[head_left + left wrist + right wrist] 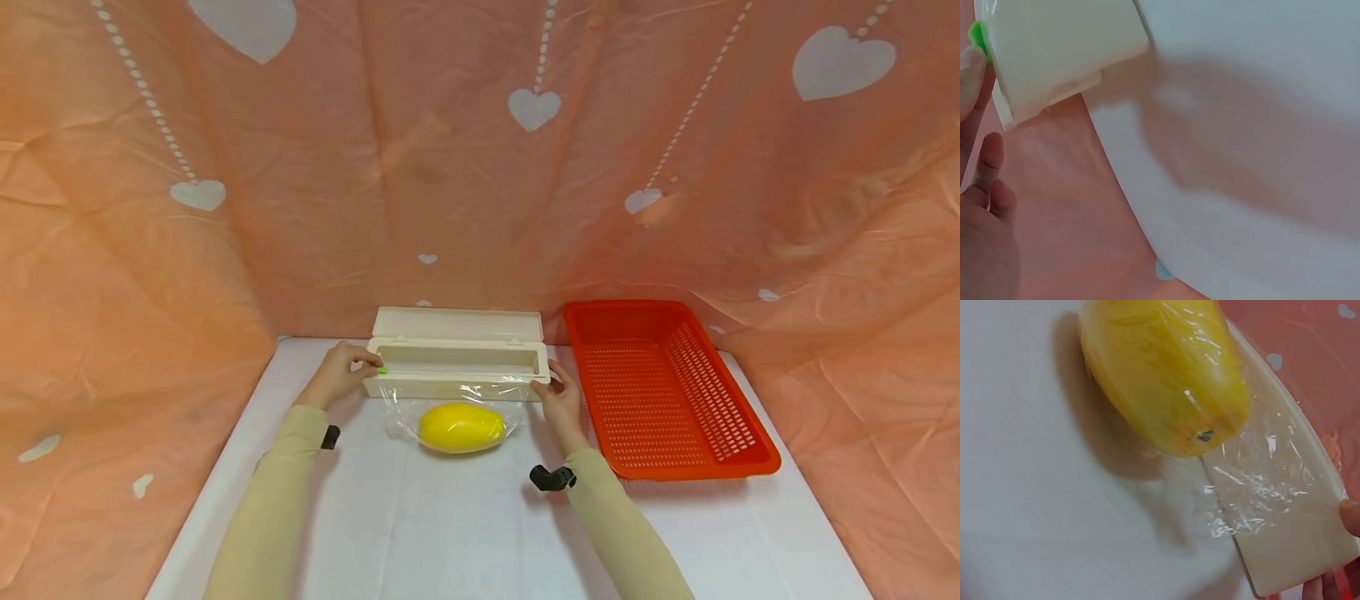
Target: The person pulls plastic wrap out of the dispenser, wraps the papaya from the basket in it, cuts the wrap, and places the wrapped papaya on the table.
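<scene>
One red basket (652,408), right of white box (442,388). Box: lid (459,323) raised; right hand (561,404), fingers clamped on right end. Yellow fruit (461,427) before box, film-covered; dark end-spot (1205,435), right wrist view only. Green tab (979,39), box's left end, pinched by left hand (335,373).

Beige sleeves (277,492) — black wrist cameras (551,478)

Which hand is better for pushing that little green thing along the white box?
Probably the left hand: it pinches the green piece at the left end of the white box. The right hand grips the opposite end, so it seems better placed to steady the box.
</scene>
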Motion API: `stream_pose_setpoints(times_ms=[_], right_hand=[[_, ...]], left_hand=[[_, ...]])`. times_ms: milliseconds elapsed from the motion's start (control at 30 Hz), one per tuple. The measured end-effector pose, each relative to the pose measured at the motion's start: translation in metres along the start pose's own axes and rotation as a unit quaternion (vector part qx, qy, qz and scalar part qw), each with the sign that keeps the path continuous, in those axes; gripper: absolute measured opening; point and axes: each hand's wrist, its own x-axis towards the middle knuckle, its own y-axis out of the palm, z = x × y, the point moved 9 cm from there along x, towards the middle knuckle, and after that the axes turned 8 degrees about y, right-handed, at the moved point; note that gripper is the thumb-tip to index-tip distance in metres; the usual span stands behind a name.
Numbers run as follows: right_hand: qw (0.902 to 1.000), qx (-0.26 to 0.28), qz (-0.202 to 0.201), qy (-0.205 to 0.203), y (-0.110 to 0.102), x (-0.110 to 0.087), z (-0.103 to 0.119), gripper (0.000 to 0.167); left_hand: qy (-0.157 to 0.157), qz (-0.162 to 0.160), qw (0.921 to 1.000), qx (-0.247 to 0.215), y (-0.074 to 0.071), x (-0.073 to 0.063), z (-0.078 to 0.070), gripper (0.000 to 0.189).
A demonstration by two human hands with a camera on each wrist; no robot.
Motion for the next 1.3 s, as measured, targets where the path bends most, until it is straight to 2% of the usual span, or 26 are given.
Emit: stream_pose_setpoints(times_ms=[133,267,500,700,867,1033,1200,1300], right_hand=[[1.0,0.002,-0.003,0.0,-0.001,0.001,-0.001,0.052],[0.9999,0.009,-0.001,-0.005,0.0,0.001,-0.001,0.052],[1.0,-0.005,0.002,0.0,0.002,-0.001,-0.002,0.051],[1.0,-0.005,0.002,0.002,0.001,0.0,-0.001,0.053],[0.9999,0.009,-0.004,-0.009,0.0,0.0,0.001,0.053],[1.0,0.007,-0.005,0.002,0.0,0.001,-0.002,0.053],[0.9999,0.003,-0.005,0.013,0.0,0.002,-0.002,0.053],[0.9999,0.003,0.0,0.015,0.0,0.002,-0.002,0.054]], left_hand=[[0.017,-0.002,0.9998,0.009,0.0,-0.001,0.0,0.012],[0.027,-0.018,0.9993,0.018,-0.003,-0.005,0.0,0.013],[-0.001,-0.037,0.999,-0.024,-0.006,-0.009,0.004,0.011],[-0.017,-0.089,0.9947,-0.047,-0.006,-0.01,0.008,0.013],[-0.064,-0.134,0.9869,-0.062,-0.002,-0.012,0.016,0.019],[-0.118,-0.166,0.9754,-0.086,0.002,-0.019,0.024,0.02],[-0.141,-0.182,0.9683,-0.095,0.004,-0.023,0.029,0.02],[-0.15,-0.216,0.9589,-0.107,0.001,-0.029,0.034,0.018]])
